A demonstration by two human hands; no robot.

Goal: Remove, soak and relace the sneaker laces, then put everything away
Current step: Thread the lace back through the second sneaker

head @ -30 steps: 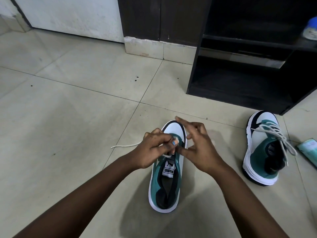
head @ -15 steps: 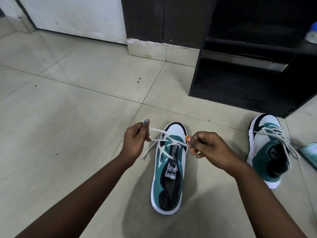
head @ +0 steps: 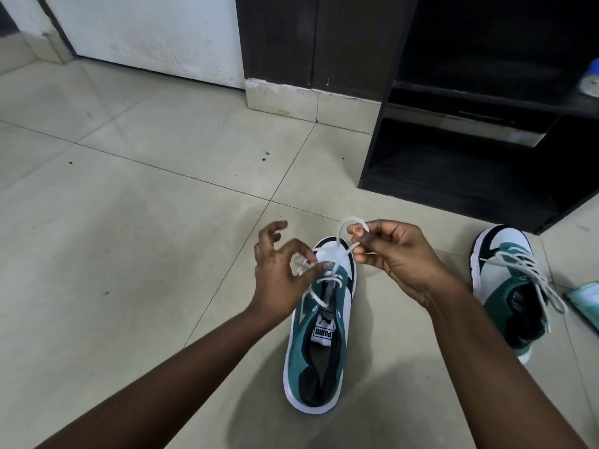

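Sneaker, teal-and-white with black heel lining, flat on the pale tiled floor, toe pointing away so the eyelets face the person. Right hand pinches a loop of the thin white lace between thumb and forefinger, raised above the toe, likely to hold tension. Left hand curls round the other lace run (outer fingers spread). Second matching sneaker, laced, waits near the dark open shelf unit.

Both hands, L & R, pinch white lace over sneaker.
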